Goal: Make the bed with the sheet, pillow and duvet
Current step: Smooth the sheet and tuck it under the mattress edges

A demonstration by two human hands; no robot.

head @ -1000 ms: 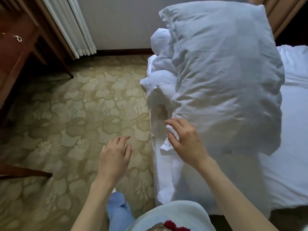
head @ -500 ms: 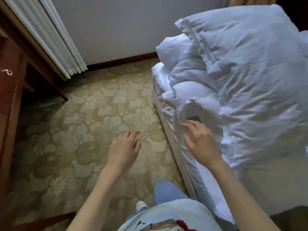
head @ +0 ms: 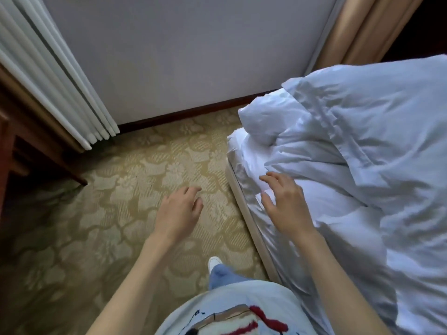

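Note:
A white pillow (head: 391,131) lies on top of a crumpled white duvet (head: 290,131) at the near left corner of the bed. A white sheet (head: 251,184) covers the mattress edge and hangs down its side. My right hand (head: 284,204) hovers with fingers apart over the bedding at the bed's edge, holding nothing; whether it touches the fabric is unclear. My left hand (head: 179,211) is open over the carpet, left of the bed, empty.
Patterned beige carpet (head: 116,213) fills the floor between bed and wall. A white curtain (head: 48,76) and dark wooden furniture (head: 14,151) stand at the left. A grey wall (head: 183,49) with dark skirting is ahead. My shoe (head: 214,262) shows below.
The view has swung left and closer to the wall, so the bed and pillow sit further right. Both hands stay open; the right one has moved off the pillow's corner onto the bedding edge.

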